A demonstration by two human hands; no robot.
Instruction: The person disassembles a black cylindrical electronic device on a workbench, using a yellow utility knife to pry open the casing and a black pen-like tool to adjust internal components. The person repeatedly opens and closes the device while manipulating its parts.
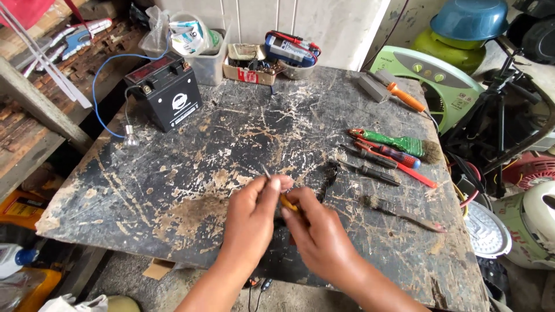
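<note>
We had both hands together over the near edge of the scuffed, paint-worn black counter (173,190). Our left hand (251,216) was closed, pinching a thin, pale metal sliver (266,171) between thumb and forefinger, its tip pointing up and away toward the far left corner. Our right hand (318,237) was closed too, gripping a small yellow-handled tool (288,203) whose end met the left fingers; we could not tell what kind of tool it was. The sliver's long axis ran from the fingertips diagonally toward the boxy black battery (167,92) at the far left, so it lay just beyond the left hand, which was the nearer of the two. A black strap-like piece (330,176) lay just past the right hand. Well apart, toward the right edge, lay a green-handled paintbrush (399,141), a red-and-blue screwdriver (393,155) and a dark, worn, flat-bladed tool (404,214)
</note>
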